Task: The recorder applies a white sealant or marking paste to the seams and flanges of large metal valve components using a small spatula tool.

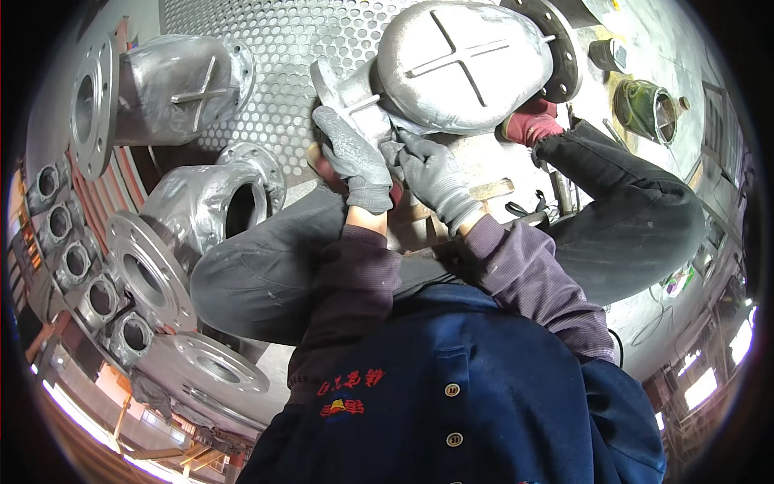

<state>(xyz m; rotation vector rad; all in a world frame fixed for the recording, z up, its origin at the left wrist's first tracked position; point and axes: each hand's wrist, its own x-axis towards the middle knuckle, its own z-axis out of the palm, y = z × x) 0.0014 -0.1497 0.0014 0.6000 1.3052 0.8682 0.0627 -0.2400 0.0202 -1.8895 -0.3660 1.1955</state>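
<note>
A large silvery metal casting point(461, 93) lies ahead of me, with a raised cross on its rounded body. My left hand point(353, 149), in a grey glove, is closed against the smaller flanged neck at the casting's left end. Its fingertips are partly hidden there. My right hand point(435, 173), also gloved, is closed just below the casting, close beside the left one. Something dark and small shows at its fingers, too hidden to name. At the casting's far right end is a wide flange point(568, 68) with bolt holes.
Two similar castings, one with a cross point(173, 93) and one with a round opening point(201, 202), stand at the left. Beyond them sit several small ring-shaped castings point(76, 260). A green container point(641, 109) stands at the right. Perforated metal plate point(282, 48) lies ahead. My bent legs flank the work.
</note>
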